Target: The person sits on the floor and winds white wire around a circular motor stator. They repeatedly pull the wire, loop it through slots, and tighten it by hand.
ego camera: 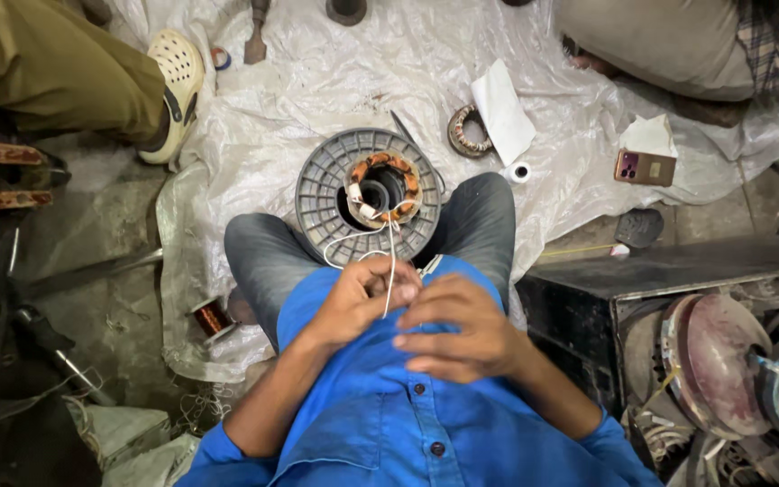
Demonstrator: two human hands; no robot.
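The person sits cross-legged on the floor, and both hands meet in front of the blue shirt [380, 406]. The left hand [358, 302] is curled, its fingertips pinching a thin white wire [389, 271] that runs up from the hand to the motor stator [385, 188]. The right hand [457, 334] lies just beside the left, fingers bent inward toward the same spot; whether it actually grips the wire cannot be told, since its fingertips are hidden behind the left hand. The stator, wound with copper coils under orange insulation, sits in the centre of a round grey ribbed housing [326, 194] that rests between the person's knees, on the jeans. A second loop of white wire curves from the stator down to the lap. All this lies over a crumpled white plastic sheet [317, 81] spread on the floor. On the sheet, well apart from the hands, are a smaller wound ring [462, 131], a folded white paper [502, 108], a small roll of white tape [520, 171] and a phone in a brown case [645, 168]. A spool of copper wire [212, 317] stands near the left knee. Another person's leg and pale perforated shoe [176, 81] show at upper left.
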